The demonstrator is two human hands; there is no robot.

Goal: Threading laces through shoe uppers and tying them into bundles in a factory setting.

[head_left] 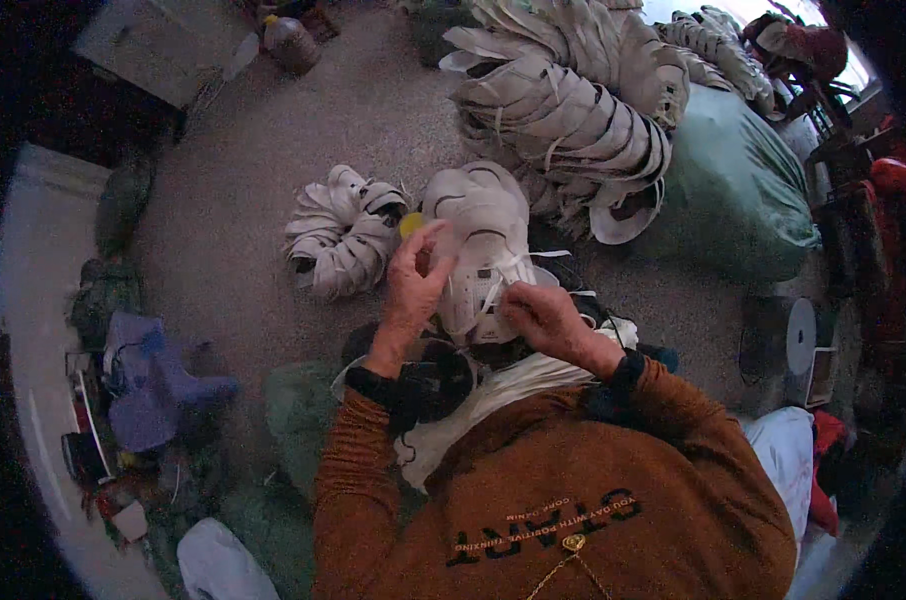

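In front of me stands a stack of white shoe uppers (476, 205), its nearest one showing eyelets and a loose white shoelace (492, 296). My left hand (413, 285) is raised at the stack's left side, its thumb and forefinger apart and the fingertips slightly blurred. On the right of the nearest upper, my right hand (553, 322) is closed, pinching the lace; its fingertips are partly hidden. A small yellow round thing (411, 224) shows just beyond my left fingers.
A curled bundle of white uppers (345, 240) lies on the speckled floor to the left. Large piles of uppers (573, 115) rise at the far right, beside a full green sack (738, 190). A purple chair-like thing (153, 385) and a white spool (800, 335) flank me.
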